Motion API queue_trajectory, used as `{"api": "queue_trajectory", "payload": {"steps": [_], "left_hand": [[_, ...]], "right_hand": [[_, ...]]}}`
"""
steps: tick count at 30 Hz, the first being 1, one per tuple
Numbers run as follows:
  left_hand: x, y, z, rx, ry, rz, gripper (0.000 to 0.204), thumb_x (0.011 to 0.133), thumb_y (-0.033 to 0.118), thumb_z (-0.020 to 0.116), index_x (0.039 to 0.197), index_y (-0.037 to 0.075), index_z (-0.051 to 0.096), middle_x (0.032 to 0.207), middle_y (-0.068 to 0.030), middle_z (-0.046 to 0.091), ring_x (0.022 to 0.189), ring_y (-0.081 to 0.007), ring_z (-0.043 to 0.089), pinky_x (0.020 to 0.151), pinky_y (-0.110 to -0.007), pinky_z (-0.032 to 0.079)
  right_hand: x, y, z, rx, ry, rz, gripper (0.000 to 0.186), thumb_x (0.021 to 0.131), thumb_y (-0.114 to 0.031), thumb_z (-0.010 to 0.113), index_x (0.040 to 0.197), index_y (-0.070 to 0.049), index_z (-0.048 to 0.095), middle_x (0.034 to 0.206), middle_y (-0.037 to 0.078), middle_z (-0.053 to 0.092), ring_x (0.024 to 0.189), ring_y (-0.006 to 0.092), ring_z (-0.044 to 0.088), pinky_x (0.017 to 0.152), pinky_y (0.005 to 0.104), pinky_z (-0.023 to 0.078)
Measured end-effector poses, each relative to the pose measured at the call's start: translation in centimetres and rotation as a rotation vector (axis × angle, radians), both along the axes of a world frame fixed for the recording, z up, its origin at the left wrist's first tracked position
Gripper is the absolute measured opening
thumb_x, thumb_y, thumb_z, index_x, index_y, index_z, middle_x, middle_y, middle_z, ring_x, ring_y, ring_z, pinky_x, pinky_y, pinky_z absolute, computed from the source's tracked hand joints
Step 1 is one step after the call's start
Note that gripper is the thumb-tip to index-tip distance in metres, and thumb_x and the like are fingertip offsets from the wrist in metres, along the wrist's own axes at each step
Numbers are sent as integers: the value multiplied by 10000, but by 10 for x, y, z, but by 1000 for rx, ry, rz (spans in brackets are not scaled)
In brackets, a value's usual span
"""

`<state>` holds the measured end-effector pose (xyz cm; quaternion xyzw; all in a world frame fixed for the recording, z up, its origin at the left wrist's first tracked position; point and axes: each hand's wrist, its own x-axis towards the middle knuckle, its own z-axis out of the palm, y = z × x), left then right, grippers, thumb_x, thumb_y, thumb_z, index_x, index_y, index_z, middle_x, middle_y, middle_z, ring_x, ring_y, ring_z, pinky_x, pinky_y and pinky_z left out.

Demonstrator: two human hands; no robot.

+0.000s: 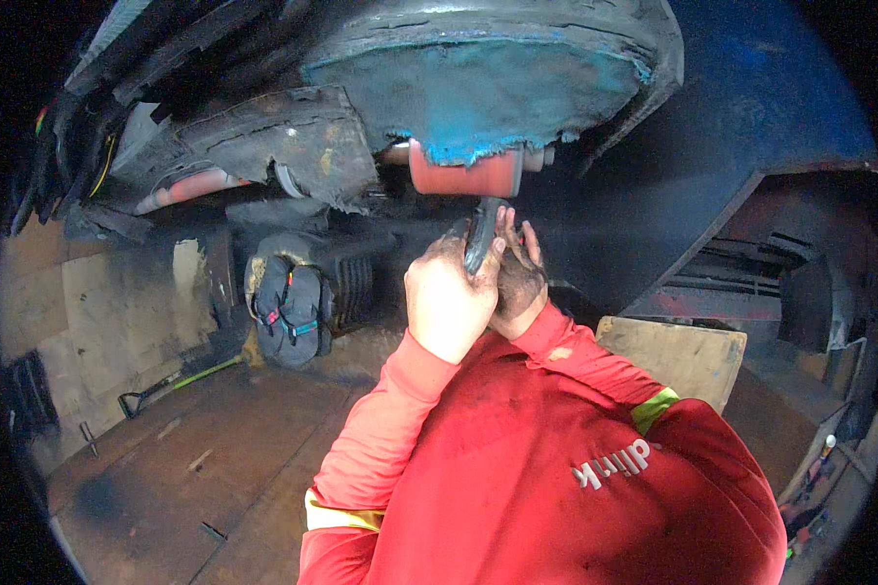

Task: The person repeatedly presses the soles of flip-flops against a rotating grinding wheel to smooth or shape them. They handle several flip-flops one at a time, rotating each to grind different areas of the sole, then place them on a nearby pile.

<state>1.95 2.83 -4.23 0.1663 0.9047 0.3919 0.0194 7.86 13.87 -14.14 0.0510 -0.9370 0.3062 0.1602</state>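
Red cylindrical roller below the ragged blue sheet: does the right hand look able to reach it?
Probably yes: the right hand is close below the red roller, with no visible barrier between them.

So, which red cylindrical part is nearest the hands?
The short, blurred red drum beneath the ragged blue flap; the other red part is farther left.

Left of the hands [453,300]: long green-and-black tool [207,372] on the rust-brown floor [171,487]; right: tan rectangular board [675,357].
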Motion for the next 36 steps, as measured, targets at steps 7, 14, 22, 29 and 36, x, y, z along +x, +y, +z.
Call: {"api": "queue_trajectory", "payload": {"steps": [7,14,22,29,36], "left_hand": [[-3,4,5,-70,53,-19,307,898,281,685,829,-16,652,757,-228,648,676,-416,651,576,-460,502],[-12,11,-5,-24,23,-21,396,895,368,695,755,1,648,694,-243,626,620,-420,638,528,-460,472],[19,3,-3,-15,91,13,309,869,192,706,1055,-51,660,963,-248,676,851,-415,678,728,-425,552],[36,-46,-43,68,179,60,437,866,197,727,1208,-49,610,1192,-234,651,1098,-397,633,969,-419,495],[39,-54,-16,90,23,-28,576,851,203,722,1311,-79,517,1305,-278,570,1199,-427,574,1029,-446,453]], "right_hand": [[-3,0,-9,94,5,31,747,821,-308,606,1489,-58,382,1581,305,192,1493,425,167,1160,633,149],[-4,6,-1,19,-51,20,787,833,-421,640,1475,-41,389,1556,315,254,1476,425,229,1184,565,155],[-8,11,-24,152,130,33,717,801,-423,643,1444,-151,478,1527,268,335,1457,439,261,1142,642,194],[4,26,-42,-587,-88,125,915,876,-453,676,1569,-185,141,1604,219,185,1488,408,197,1155,621,171],[-47,31,-81,-2097,-831,384,650,928,-456,629,1448,-161,373,1340,257,545,1225,450,554,1055,565,428]]}}
